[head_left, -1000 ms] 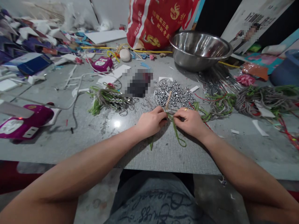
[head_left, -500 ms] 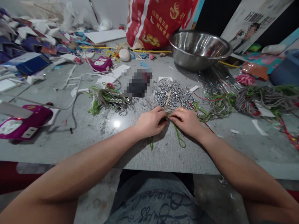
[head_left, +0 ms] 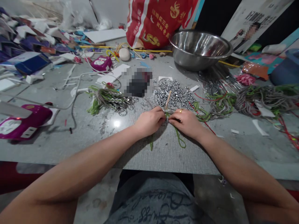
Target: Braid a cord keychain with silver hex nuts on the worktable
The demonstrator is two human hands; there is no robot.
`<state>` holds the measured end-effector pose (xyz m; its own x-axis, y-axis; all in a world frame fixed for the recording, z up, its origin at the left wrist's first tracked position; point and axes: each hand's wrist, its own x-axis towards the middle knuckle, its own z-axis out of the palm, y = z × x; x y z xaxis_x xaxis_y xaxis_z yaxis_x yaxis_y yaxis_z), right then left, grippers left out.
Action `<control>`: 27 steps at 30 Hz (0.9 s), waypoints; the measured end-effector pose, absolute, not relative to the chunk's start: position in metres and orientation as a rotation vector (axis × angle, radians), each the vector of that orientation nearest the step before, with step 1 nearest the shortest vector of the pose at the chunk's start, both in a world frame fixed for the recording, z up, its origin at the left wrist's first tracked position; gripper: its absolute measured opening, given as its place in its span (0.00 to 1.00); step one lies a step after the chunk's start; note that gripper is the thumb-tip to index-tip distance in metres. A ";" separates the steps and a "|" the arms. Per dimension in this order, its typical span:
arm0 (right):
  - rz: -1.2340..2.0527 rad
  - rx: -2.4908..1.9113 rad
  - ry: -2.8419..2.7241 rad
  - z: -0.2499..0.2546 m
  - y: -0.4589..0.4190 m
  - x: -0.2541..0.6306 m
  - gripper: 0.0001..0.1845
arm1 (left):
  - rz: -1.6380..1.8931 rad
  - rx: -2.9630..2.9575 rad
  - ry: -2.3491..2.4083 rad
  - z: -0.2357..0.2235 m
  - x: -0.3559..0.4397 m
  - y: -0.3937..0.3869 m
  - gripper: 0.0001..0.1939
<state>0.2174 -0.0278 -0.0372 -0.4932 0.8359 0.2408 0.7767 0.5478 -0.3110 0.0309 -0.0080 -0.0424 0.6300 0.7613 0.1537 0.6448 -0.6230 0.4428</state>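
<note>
Both hands meet over the table in front of me, fingers pinched on a green cord. My left hand is closed on one side of it, with a green end hanging below the palm. On the other side my right hand, wearing a ring, grips the cord; a green loop dangles beneath it. Between the fingertips runs a short stretch of green and grey cord; its knotting is too small to make out. Just beyond, a thin wooden stick points away from me beside a heap of shiny silver beads.
A bundle of green and grey cords with beads lies left. More cord skeins lie right. Behind stand a steel bowl and a red bag. Purple power sockets with a white cable occupy the left side.
My hands have drawn slightly apart, so more green cord shows between the fingertips. The surrounding things stay where they were.
</note>
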 end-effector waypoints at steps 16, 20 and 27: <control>0.285 -1.284 -2.333 -0.039 -0.028 0.207 0.08 | 0.361 2.490 1.195 -0.036 0.034 -0.014 0.10; 0.331 -1.281 -2.309 -0.038 -0.029 0.208 0.08 | 0.352 2.526 1.173 -0.033 0.034 -0.016 0.12; 0.375 -1.269 -2.198 -0.035 -0.031 0.218 0.08 | 0.320 2.545 1.217 -0.039 0.034 -0.014 0.10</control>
